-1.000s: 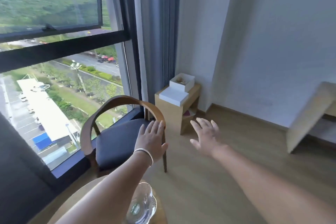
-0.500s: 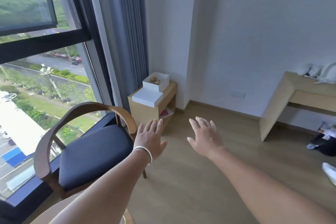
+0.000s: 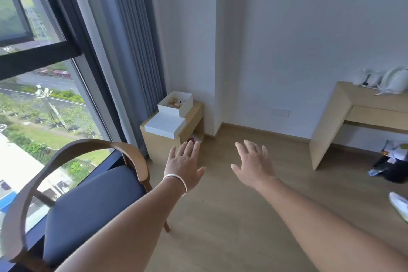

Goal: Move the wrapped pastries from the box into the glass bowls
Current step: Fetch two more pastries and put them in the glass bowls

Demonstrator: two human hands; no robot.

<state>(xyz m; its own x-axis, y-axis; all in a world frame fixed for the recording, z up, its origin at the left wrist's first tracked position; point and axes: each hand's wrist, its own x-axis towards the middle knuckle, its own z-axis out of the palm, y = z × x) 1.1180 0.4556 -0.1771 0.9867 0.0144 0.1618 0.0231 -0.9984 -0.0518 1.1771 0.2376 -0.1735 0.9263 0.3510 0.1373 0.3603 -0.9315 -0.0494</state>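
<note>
White walls and a pale wood floor make up the room; a large dark-framed window with a grey curtain fills the left side. Right side: a light wood desk against the wall. Lower left: a chair with a curved wooden back and dark blue seat, standing by the window. Corner by the curtain: a small wooden cabinet, its top the surface carrying the task items. On it, an open white box with brownish wrapped pastries inside, detail too small to read. A flat white lid lies just in front of the box, touching it. Left hand, white bracelet at the wrist, is stretched forward, fingers spread, palm down, holding nothing. Right hand likewise spread and empty. Both hands are in the air, well apart from the box.
</note>
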